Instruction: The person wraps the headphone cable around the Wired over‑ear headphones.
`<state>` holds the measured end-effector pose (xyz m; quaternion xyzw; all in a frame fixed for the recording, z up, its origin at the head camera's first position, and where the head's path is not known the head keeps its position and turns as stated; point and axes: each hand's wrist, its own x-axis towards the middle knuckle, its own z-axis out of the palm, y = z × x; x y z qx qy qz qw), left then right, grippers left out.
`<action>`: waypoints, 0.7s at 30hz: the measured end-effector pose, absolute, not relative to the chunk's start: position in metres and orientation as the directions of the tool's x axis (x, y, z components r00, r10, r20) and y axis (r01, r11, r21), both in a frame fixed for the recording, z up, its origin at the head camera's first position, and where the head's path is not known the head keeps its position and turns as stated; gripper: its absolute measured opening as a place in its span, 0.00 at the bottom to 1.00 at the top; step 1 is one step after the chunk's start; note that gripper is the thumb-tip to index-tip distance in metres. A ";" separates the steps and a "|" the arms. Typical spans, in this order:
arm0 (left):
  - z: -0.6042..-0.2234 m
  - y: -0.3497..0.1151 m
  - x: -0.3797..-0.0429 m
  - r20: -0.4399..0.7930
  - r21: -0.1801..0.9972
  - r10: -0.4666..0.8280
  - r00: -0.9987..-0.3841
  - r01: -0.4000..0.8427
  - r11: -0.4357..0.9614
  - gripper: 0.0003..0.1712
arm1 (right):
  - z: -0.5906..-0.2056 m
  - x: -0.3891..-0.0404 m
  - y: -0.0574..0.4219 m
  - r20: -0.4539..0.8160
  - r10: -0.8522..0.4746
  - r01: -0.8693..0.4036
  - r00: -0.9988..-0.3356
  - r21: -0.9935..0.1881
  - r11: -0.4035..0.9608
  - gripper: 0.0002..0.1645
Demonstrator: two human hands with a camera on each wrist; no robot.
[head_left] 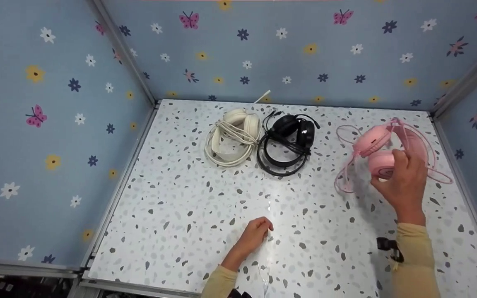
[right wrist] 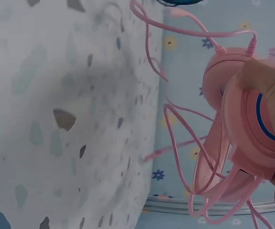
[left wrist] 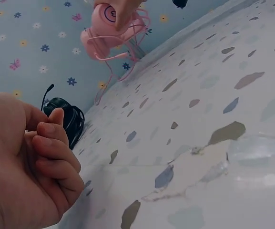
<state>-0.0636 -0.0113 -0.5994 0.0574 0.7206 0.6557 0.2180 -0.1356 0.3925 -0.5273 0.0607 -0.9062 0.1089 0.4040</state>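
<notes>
Pink headphones [head_left: 373, 140] hang from my right hand [head_left: 408, 182], whose thumb and fingers grip one ear cup. Their pink cable [right wrist: 175, 143] dangles in loose loops, and the right wrist view shows the headphones raised off the table. To the left lie black headphones [head_left: 286, 138] with their cable coiled about the headband. Beside those are white headphones [head_left: 238, 132], cable bundled across them and the mic boom pointing up. My left hand [head_left: 255, 234] rests near the front middle of the table, fingers loosely curled around nothing, as the left wrist view [left wrist: 46, 162] also shows.
The speckled white table [head_left: 180, 231] is bounded by flowered blue panels [head_left: 263, 45] at the back and both sides. Metal rails [head_left: 118, 194] run along the table's edges. A clear strip of tape [left wrist: 256, 162] lies on the surface near my left hand.
</notes>
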 end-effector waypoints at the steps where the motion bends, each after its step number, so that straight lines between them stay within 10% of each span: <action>1: -0.596 -0.011 -0.065 -0.235 0.971 0.374 -0.897 -0.205 0.121 0.15 | -0.523 -0.132 0.382 0.758 -0.051 -0.229 -0.650 -0.131 0.965 0.45; 11: -0.514 -0.002 -0.097 -0.067 0.997 0.462 -0.884 -0.048 0.053 0.11 | -0.506 -0.100 0.281 0.916 -0.223 -0.502 -0.333 0.028 0.864 0.35; 21: -0.449 0.004 -0.125 0.049 0.998 0.498 -0.866 0.065 0.016 0.32 | -0.502 -0.081 0.222 0.923 -0.381 -0.605 -0.055 0.273 0.748 0.15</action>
